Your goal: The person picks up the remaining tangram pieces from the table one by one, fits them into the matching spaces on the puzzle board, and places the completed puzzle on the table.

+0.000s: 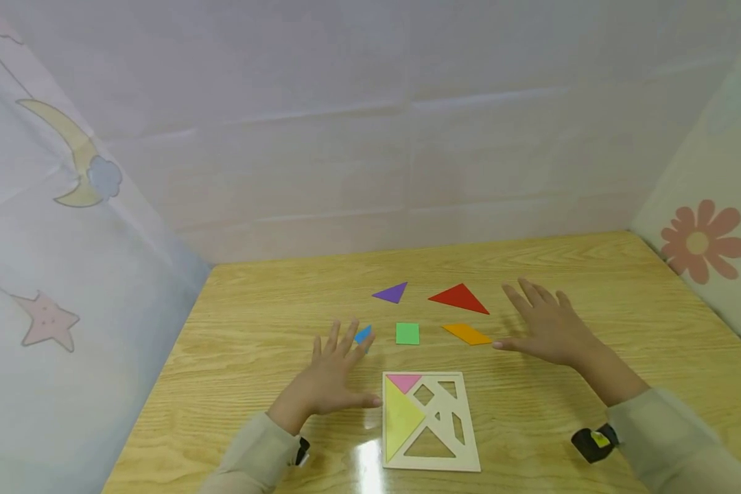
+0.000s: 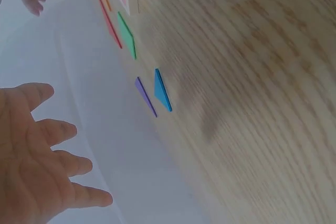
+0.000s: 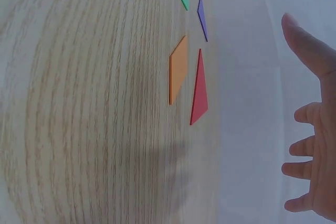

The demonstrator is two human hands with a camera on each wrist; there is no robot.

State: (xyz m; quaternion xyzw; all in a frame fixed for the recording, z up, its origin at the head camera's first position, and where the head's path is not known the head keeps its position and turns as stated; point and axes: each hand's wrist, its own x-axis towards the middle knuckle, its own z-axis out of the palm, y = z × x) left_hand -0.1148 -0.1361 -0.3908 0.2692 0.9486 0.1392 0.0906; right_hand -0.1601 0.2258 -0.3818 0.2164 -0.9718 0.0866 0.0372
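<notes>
My left hand (image 1: 330,381) hovers with spread fingers over the table, left of a pale tangram tray (image 1: 432,469), and partly covers a blue piece (image 1: 363,334) in the head view. The right hand (image 1: 549,329), also spread and holding nothing, is above the table to the right of an orange parallelogram (image 1: 467,334). In the tray lie a yellow triangle (image 1: 400,418) and a pink triangle (image 1: 404,381); its other cutouts show bare wood. Behind it are a green square (image 1: 407,334), a purple triangle (image 1: 392,293) and a red triangle (image 1: 461,299).
The wooden table (image 1: 272,302) meets a pale cloth backdrop (image 1: 346,165) at its back edge. Printed side panels, with a moon (image 1: 83,161) on the left and a flower (image 1: 704,241) on the right, stand along both sides. Dark wrist devices (image 1: 595,444) sit at the sleeves.
</notes>
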